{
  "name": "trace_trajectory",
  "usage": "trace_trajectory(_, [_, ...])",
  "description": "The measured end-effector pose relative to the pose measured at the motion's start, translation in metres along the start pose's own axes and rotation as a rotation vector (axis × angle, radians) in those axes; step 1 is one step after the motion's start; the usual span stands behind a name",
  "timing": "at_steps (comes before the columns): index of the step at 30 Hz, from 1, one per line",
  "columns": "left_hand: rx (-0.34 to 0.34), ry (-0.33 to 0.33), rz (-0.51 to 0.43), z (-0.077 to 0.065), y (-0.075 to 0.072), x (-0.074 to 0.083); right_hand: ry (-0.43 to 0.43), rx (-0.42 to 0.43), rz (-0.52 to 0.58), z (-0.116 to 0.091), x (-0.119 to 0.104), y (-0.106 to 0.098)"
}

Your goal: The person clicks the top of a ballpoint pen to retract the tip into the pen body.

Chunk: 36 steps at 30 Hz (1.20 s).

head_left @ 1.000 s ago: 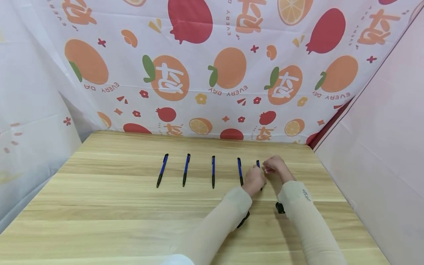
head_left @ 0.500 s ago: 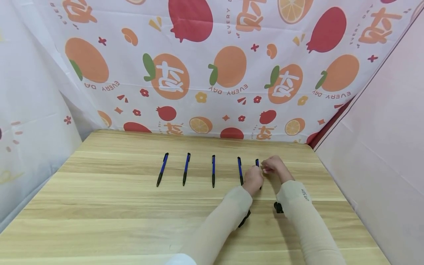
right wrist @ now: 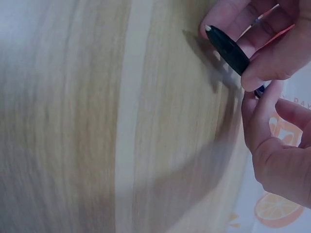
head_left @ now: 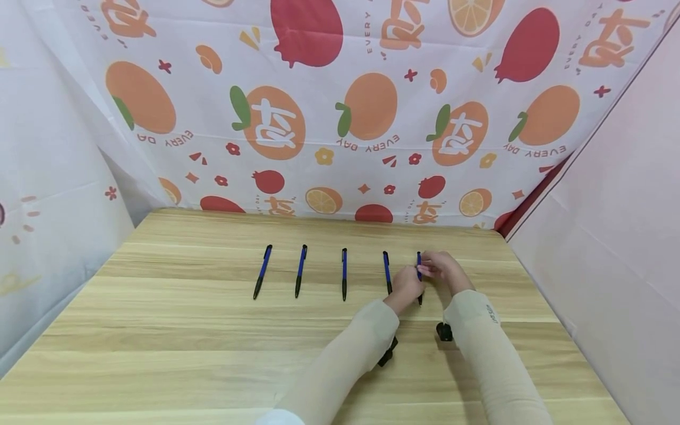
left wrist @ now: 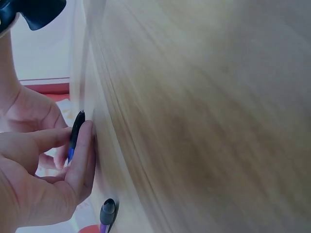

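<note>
A blue retractable pen [head_left: 419, 259] with a black grip lies between both hands at the right end of a row of pens. My left hand [head_left: 406, 284] pinches its black grip; in the left wrist view the thumb and fingers of the left hand [left wrist: 53, 179] sit on either side of the pen [left wrist: 76, 130]. My right hand [head_left: 445, 271] pinches the blue upper part. From the right wrist, the pen's pale tip points away from the right hand [right wrist: 284, 160], and fingers hide most of the blue barrel. A similar pen [head_left: 386, 267] lies just left of my left hand, partly covered by it.
Three more blue-and-black pens lie spaced out to the left: one leaning pen [head_left: 262, 271], a second pen [head_left: 301, 270] and a nearly straight pen [head_left: 344, 274]. Fruit-printed cloth [head_left: 340, 171] hangs behind the wooden table [head_left: 212, 348]. White sheeting [head_left: 611, 236] borders the right side.
The pen at the right end has shifted slightly right and stands straighter. My right fingers have closed in on its upper part, while my left hand stays at its grip. The other pens keep their places.
</note>
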<state>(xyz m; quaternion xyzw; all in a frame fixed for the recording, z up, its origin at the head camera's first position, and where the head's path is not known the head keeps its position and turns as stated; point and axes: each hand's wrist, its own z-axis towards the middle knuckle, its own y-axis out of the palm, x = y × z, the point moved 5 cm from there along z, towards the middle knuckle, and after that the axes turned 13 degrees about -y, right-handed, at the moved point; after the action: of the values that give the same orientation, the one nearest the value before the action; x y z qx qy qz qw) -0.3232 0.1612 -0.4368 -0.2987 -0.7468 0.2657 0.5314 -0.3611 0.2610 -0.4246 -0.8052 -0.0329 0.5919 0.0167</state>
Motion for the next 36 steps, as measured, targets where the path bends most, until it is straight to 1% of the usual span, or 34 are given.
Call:
trace_trajectory(2, [-0.021,-0.003,-0.018,0.000,0.000,-0.001,0.011,0.003,0.036,-0.005,-0.002,0.001])
trace_trajectory(5, [-0.053,-0.003,-0.056,0.000,-0.001,-0.002,0.025,0.001,0.091,-0.006,-0.002,0.002])
trace_trajectory(11, [-0.076,0.011,-0.128,-0.001,-0.003,-0.004,0.060,0.000,0.150,0.003,0.005,-0.003])
trace_trajectory(15, [-0.091,0.022,-0.194,-0.001,-0.003,-0.004,0.090,-0.003,0.182,0.010,0.009,-0.006])
trace_trajectory(17, [-0.110,0.015,-0.242,0.000,-0.002,-0.004,0.097,-0.011,0.196,0.010,0.009,-0.007])
trace_trajectory(24, [-0.224,-0.047,-0.437,0.006,0.006,-0.009,0.078,-0.093,0.175,0.006,0.004,-0.004])
trace_trajectory(26, [-0.271,-0.054,-0.495,0.008,0.009,-0.011,0.074,-0.096,0.166,0.005,0.004,-0.004])
trace_trajectory(28, [-0.328,-0.070,-0.573,0.007,0.011,-0.014,0.067,-0.096,0.151,0.005,0.003,-0.004])
trace_trajectory(31, [-0.394,-0.102,-0.671,0.006,0.010,-0.017,0.059,-0.093,0.137,0.008,0.003,-0.005])
trace_trajectory(34, [-0.426,-0.133,-0.731,0.004,0.009,-0.018,0.052,-0.110,0.137,0.009,0.003,-0.007])
trace_trajectory(36, [-0.435,-0.140,-0.741,0.003,0.008,-0.018,0.051,-0.114,0.130,0.008,0.001,-0.007])
